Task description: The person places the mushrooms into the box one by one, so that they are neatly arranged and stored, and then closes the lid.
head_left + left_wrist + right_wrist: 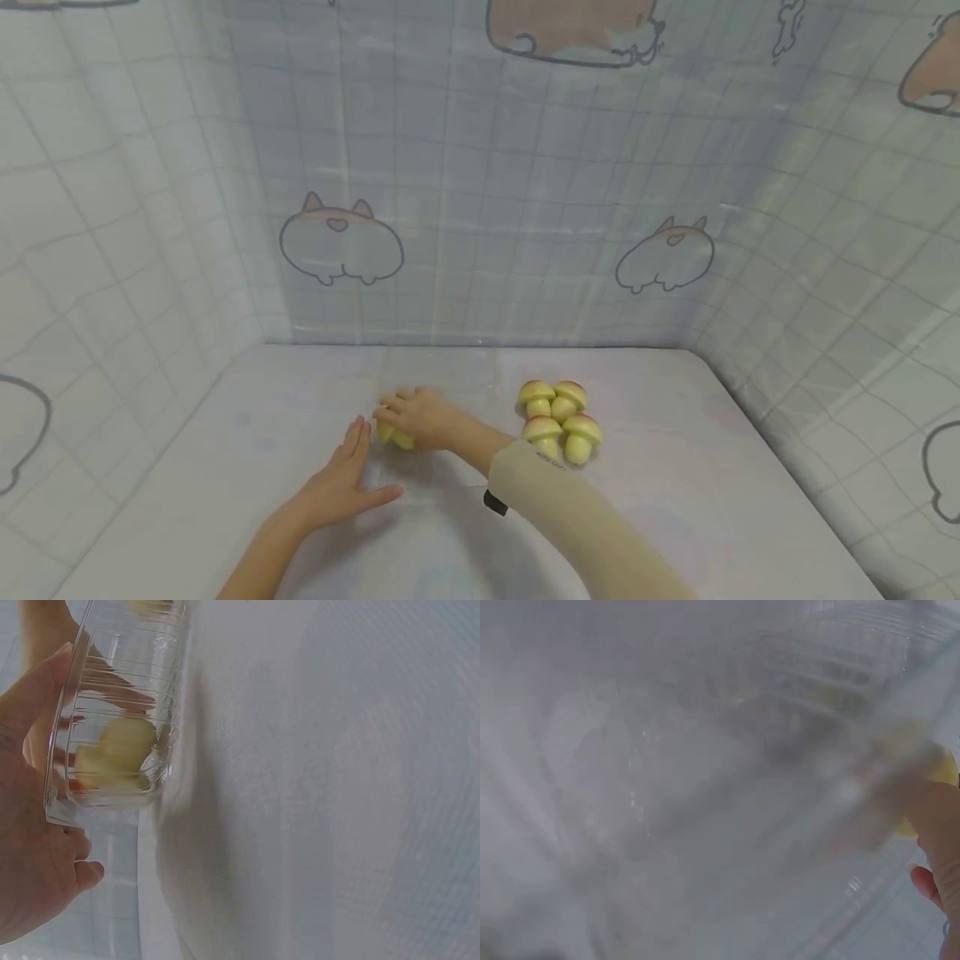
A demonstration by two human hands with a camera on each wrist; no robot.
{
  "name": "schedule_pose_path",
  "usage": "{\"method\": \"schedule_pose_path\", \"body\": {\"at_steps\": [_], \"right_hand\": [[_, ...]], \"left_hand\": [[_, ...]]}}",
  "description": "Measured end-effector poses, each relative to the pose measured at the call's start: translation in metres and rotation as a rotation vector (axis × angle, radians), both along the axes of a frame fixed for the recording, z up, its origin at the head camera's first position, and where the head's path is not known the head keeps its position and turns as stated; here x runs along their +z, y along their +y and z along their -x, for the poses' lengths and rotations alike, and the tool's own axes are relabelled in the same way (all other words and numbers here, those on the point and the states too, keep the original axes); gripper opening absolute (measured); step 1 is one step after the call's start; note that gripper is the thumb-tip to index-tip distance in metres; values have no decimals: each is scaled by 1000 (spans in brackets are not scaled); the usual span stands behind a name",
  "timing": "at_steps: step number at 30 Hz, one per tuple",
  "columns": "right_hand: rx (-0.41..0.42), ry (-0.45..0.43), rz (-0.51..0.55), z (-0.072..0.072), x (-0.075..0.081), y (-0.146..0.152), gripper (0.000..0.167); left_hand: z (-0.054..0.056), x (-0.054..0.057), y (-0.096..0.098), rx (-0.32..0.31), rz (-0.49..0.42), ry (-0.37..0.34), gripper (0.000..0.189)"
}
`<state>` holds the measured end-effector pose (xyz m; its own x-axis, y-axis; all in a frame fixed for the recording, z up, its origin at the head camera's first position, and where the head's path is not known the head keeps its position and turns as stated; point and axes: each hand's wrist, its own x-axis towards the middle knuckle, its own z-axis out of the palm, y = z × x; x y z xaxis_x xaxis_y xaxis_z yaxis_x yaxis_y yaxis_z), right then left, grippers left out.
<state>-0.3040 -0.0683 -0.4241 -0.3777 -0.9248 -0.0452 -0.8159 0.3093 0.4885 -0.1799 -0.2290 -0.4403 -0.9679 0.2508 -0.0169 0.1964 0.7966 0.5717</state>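
Ok, L hand (337, 493) touching clear tray (63, 813), fingers straight; R hand (423, 418) covering yellow mushroom (397, 437), grip can't tell; 4 others (562, 408) sitting R.

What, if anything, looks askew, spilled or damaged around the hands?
Nothing stands out: the clear container at the left hand shows no visible damage, and four mushroom-shaped pieces lie neatly grouped on the table. The right wrist view is blurred.

head view faces forward-down; close wrist views share the container (116, 697).
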Motion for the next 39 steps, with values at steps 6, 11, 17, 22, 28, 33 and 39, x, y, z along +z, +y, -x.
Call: {"method": "schedule_pose_path", "body": {"at_steps": [6,11,17,22,28,33,39], "right_hand": [[-54,-63,21,0,1,4,85],[-121,-168,50,-2,7,11,100],[-194,-260,95,-10,17,28,106],[-218,-313,186,-20,26,47,112],[-97,-349,443,-26,35,72,113],[33,-328,588,-26,39,86,105],[102,-314,701,-28,42,97,98]], "left_hand": [[2,0,-1,7,-2,-11,117],[0,4,1,9,11,2,117],[-3,6,6,10,16,6,117],[-5,5,9,19,29,3,117],[-8,8,8,24,26,-19,116],[-8,8,6,20,23,-25,116],[-9,6,5,20,29,-22,115]]}}
